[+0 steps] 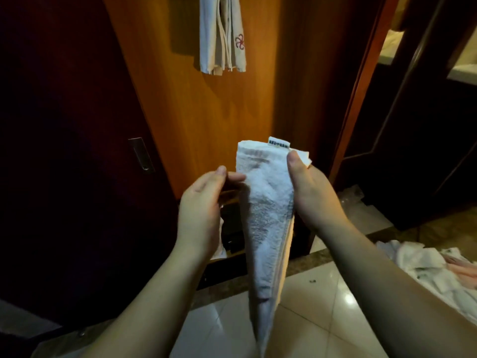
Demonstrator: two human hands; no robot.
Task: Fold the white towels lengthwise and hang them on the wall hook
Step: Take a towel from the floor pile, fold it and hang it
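Towel in hand: I have a narrow white terry towel (265, 218), already folded into a long strip, hanging in front of me from its top edge down toward the pale tiled floor (304, 306).
Right hand: my right hand (313, 192) pinches the towel's upper right corner, thumb on the near face, fingers hidden behind the cloth.
Left hand: my left hand (204, 210) sits just left of the strip with fingertips touching its left edge; I cannot tell whether it truly grips the cloth or only steadies it.
Where the towel lies: between my two hands, with its small sewn label (279, 142) at the far top edge.
Handling: I judge it light, soft and limp. It will sag and unfold if held by one corner only, but it is not slippery and nothing about it is fragile.
Where to hold: I would take both top corners, or pinch across the whole top edge, so the layers stay stacked.
Destination: on the far orange-brown wooden panel (206, 112) hang pale folded towels with a red flower mark (223, 34); the hook itself is out of view above.
Remaining: a loose heap of white towels (433, 270) lies on the floor to the near right, so I judge more folding is left.
Risk: lifting to the hook one-handed may let the fold open.
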